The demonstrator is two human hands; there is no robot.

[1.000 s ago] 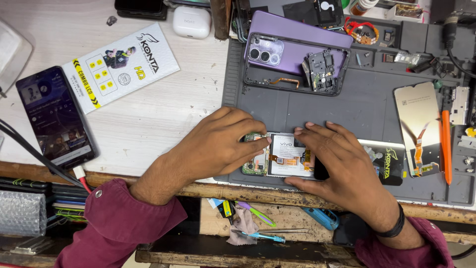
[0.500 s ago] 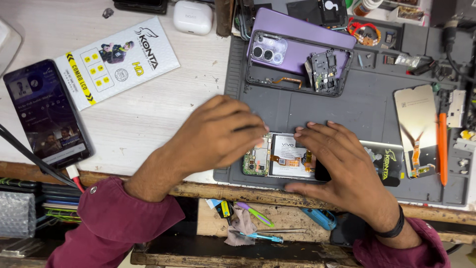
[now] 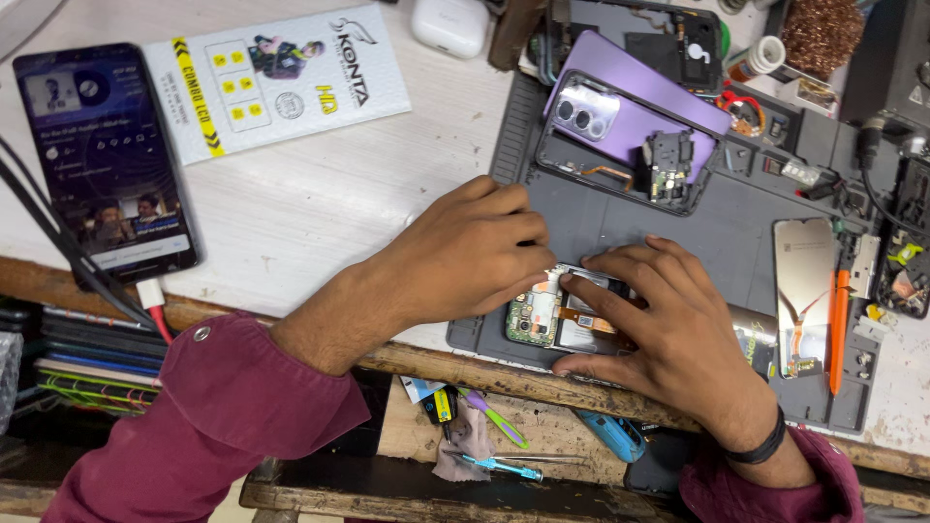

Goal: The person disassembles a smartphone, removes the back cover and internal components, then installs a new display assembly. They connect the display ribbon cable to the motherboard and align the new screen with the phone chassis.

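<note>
The left hand (image 3: 475,254) lies palm down with its fingers curled, and the fingertips press on the top edge of the opened phone (image 3: 567,315), near its green circuit board. The right hand (image 3: 659,324) is spread flat over the right part of this same phone; its index finger touches the upper edge, just beside the left fingertips, and its thumb closes along the lower edge. So both hands grip the phone between them, and neither holds a tool.

The opened phone lies face down on the grey work mat (image 3: 620,223), at the near edge of the mat, close to the edge of the wooden bench. Behind the phone, further up on the mat, is a purple phone back cover (image 3: 630,111) with a dark frame and small parts lying on it. To the right of the opened phone, on the mat, lies a detached screen (image 3: 804,286), and just beside the screen is an orange tool (image 3: 837,324).

To the left of the mat, on the white table top, lies a white printed package (image 3: 281,77). Further left is a dark phone with lit screen (image 3: 107,160), with a cable at its lower end. Below the bench edge, under the opened phone, lie small tools (image 3: 494,426) on a lower shelf.
</note>
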